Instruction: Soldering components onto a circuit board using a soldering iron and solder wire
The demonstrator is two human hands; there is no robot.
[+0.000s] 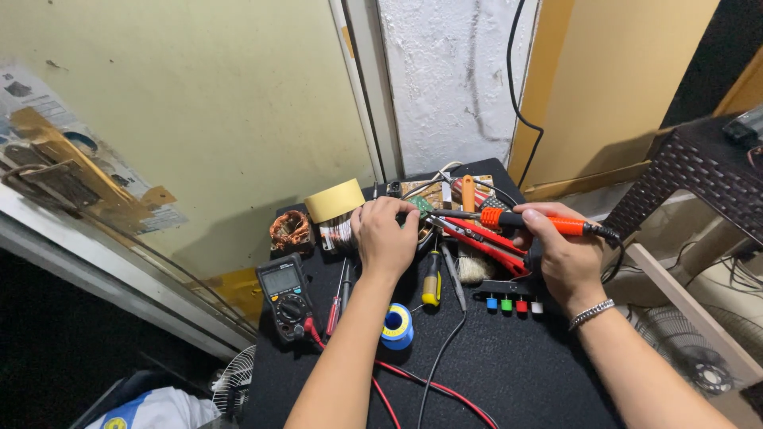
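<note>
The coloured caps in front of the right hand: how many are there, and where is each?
4, in a row on the black mat below the right hand: blue cap, green cap, red cap, white cap. The hand may hide others.

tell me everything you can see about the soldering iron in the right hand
The soldering iron has an orange grip, a black rear collar and a black cord trailing off to the right. Its thin metal shaft points left toward the circuit board, lying roughly level above the black table. The right hand wraps around the grip, fingers curled over it. Its tip ends close to the left hand; contact there cannot be told.
</note>
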